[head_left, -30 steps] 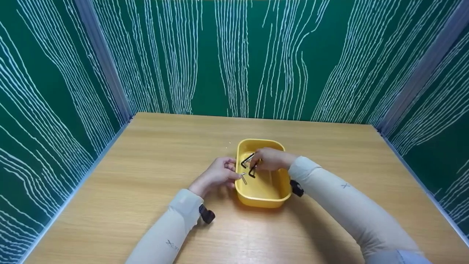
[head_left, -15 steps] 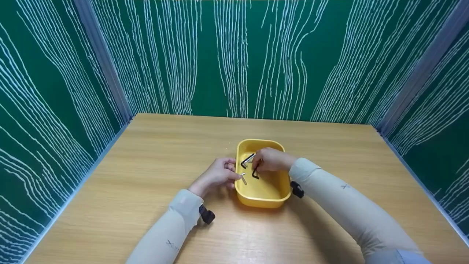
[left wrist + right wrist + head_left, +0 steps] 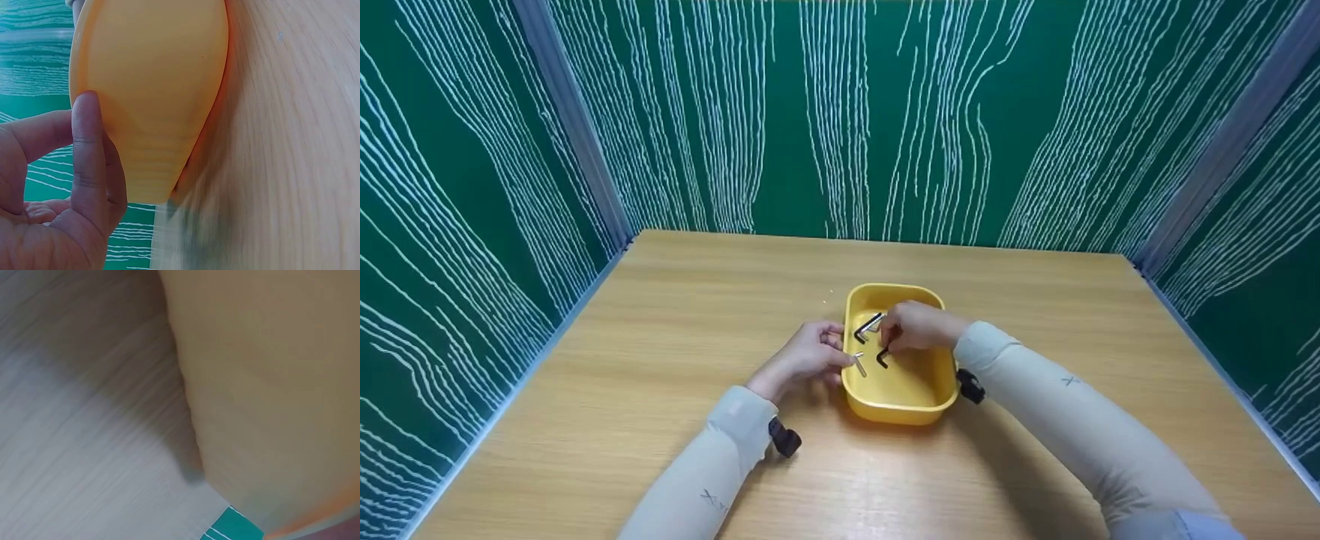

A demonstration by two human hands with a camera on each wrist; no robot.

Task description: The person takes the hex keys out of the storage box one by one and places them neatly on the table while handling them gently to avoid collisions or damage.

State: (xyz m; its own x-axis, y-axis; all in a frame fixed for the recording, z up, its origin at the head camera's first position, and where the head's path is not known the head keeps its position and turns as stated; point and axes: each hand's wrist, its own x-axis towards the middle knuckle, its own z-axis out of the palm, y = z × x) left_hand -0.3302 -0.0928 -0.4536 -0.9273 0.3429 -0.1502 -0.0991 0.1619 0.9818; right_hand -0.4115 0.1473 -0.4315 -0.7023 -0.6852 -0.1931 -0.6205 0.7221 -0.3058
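A yellow plastic tub (image 3: 896, 414) sits on the table. My left hand (image 3: 808, 352) grips its left rim, thumb over the edge; in the left wrist view a fingertip (image 3: 87, 104) lies against the outer wall. Reaching in over the right side, my right hand (image 3: 919, 325) pinches a black hex key (image 3: 883, 360), its bent end pointing down near the tub's floor. Another black hex key (image 3: 860, 335) lies towards the back left, with silver metal pieces (image 3: 873, 324) beside it. A small silver L-shaped piece (image 3: 861, 367) lies near the left thumb. The right wrist view shows only the tub's outside.
The wooden table (image 3: 660, 315) spreads around the tub. Tiny pale specks (image 3: 831, 291) lie behind its left corner. Green walls (image 3: 780, 112) with white wavy lines enclose the back and sides. A dark wrist camera (image 3: 971, 386) hangs beside the tub's right wall.
The hex key in my right hand has shifted slightly right and turned, and less of it shows below the fingers. The left hand and the tub stay in place.
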